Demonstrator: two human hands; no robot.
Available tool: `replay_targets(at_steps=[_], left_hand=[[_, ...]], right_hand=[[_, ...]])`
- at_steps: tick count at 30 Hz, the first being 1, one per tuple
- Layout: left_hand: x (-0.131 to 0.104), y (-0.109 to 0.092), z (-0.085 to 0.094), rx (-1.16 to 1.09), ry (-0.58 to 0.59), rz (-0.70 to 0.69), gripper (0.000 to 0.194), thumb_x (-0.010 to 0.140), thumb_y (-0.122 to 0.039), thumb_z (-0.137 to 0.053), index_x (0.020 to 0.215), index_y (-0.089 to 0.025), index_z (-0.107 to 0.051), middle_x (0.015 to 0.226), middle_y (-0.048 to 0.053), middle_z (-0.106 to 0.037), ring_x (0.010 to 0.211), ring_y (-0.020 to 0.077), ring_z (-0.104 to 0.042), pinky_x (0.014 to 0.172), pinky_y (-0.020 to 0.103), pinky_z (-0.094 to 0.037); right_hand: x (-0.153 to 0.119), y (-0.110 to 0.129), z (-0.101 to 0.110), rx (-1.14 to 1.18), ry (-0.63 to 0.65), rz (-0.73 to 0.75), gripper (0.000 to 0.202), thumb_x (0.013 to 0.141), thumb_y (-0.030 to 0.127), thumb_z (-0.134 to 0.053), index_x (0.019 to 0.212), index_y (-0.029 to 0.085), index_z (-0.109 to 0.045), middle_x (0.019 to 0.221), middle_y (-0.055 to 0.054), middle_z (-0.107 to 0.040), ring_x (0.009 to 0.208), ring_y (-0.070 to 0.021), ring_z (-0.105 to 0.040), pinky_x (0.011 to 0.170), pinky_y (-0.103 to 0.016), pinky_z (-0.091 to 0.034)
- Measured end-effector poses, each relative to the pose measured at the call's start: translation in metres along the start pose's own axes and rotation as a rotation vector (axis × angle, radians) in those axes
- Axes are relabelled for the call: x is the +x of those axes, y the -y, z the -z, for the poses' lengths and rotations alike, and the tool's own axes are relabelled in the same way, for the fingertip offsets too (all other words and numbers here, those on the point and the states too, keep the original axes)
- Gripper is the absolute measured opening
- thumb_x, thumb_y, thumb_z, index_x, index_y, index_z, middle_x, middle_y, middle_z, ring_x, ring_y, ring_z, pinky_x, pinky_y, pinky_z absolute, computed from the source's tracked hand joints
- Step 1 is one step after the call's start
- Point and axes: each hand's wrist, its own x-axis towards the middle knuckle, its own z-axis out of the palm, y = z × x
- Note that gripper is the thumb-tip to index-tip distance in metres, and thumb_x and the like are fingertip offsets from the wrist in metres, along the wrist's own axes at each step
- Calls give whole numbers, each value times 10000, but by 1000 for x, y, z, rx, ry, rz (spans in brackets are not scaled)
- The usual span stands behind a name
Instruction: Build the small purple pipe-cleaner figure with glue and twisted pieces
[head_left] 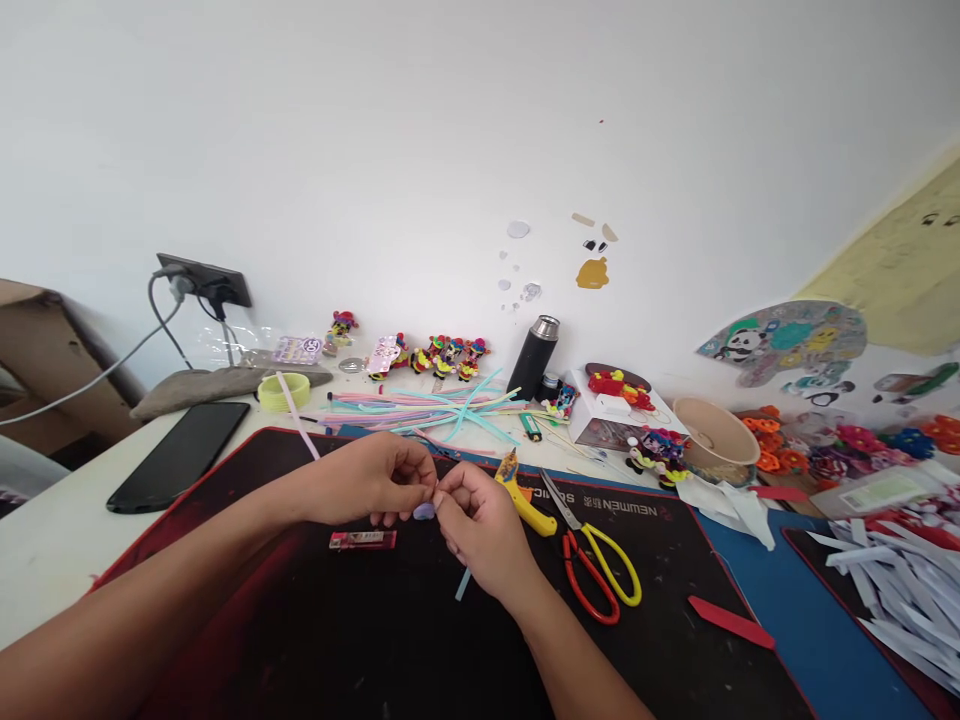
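Near the right edge of the black desk mat with red edging [450, 660], a flat red pointed strip [731, 622] is laid, and the scissors with one red and one yellow handle [581, 530] are left with blades pointing away. Closer to the mat's middle, a short pale-blue strip [463, 584] is seen jutting from beneath the right hand [480, 525], and a pink-red lighter [362, 540] is set down beside the left hand [394, 485]. A small pale-purple piece [424, 511] is held over the mat, apparently gripped by the left fingertips; the right fingertips are closed in a pinch against them, but what is pinched there is hidden. The piece appears only slightly formed and is joined to no figure in view, so its shaping is judged to be at an early stage. By the mat's far edge, a yellow glue gun [529, 500] is placed, seemingly unused at this moment. Beyond that edge, long pastel fuzzy stems [420, 410] are spread on the white worktop [45, 580], apparently unworked, while small multicoloured figures [450, 357], seemingly complete, are lined up along the worktop's wall edge, beside a black metal-topped bottle [533, 360].
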Motion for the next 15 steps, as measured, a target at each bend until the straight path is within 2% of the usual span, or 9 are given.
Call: replay_targets(at_steps=[8, 12, 15], left_hand=[[3, 5, -2, 36, -22, 4, 141, 825, -326, -655, 855, -189, -643, 664, -39, -650, 536, 126, -587, 512, 210, -473], [6, 7, -4, 45, -79, -17, 131, 839, -314, -658, 879, -191, -642, 686, -35, -662, 555, 130, -596, 524, 212, -481], [8, 8, -3, -17, -56, -36, 163, 857, -339, -669, 888, -180, -654, 686, -30, -662, 546, 122, -589, 517, 211, -478]], right_hand=[[3, -6, 2, -39, -29, 27, 182, 887, 359, -638, 808, 221, -550, 492, 115, -410, 390, -75, -349, 407, -202, -222], [4, -7, 4, -22, -47, 25, 189, 881, 353, -648, 798, 218, -545, 493, 117, -407, 381, -70, -349, 397, -197, -213], [5, -7, 5, 37, -53, 27, 211, 885, 370, -659, 799, 218, -541, 490, 125, -400, 372, -60, -315, 384, -189, -224]])
